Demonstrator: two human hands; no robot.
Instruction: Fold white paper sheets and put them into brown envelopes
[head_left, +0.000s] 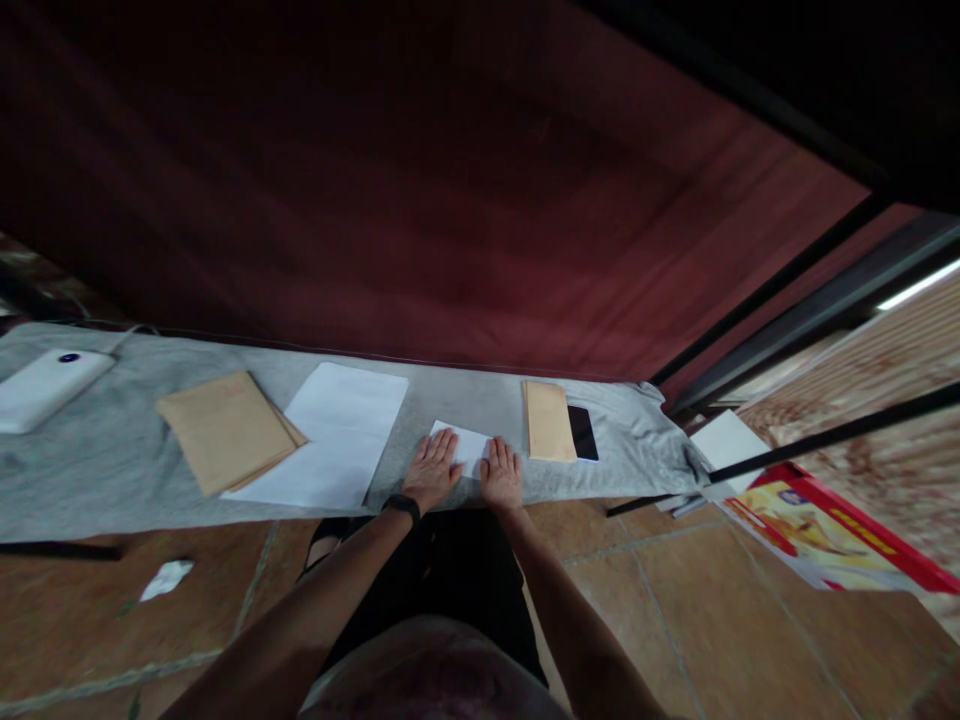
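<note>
A small folded sheet of white paper (468, 446) lies flat on the grey cloth near the front edge. My left hand (433, 470) rests on its left side, fingers stretched out and flat. On its right side my right hand (502, 476) lies palm down, fingers extended. Left of my hands are larger white sheets (337, 430), partly covered by a stack of brown envelopes (225, 430). To the right, another stack of brown envelopes (548, 420) lies partly over a dark phone-like slab (583, 434).
Grey cloth (465, 390) covers the long narrow surface. A white device (52, 388) with a cable sits at the far left. Dark red fabric (450, 250) hangs behind. At right are black metal bars (832, 435) and a red and yellow box (832, 530) low down.
</note>
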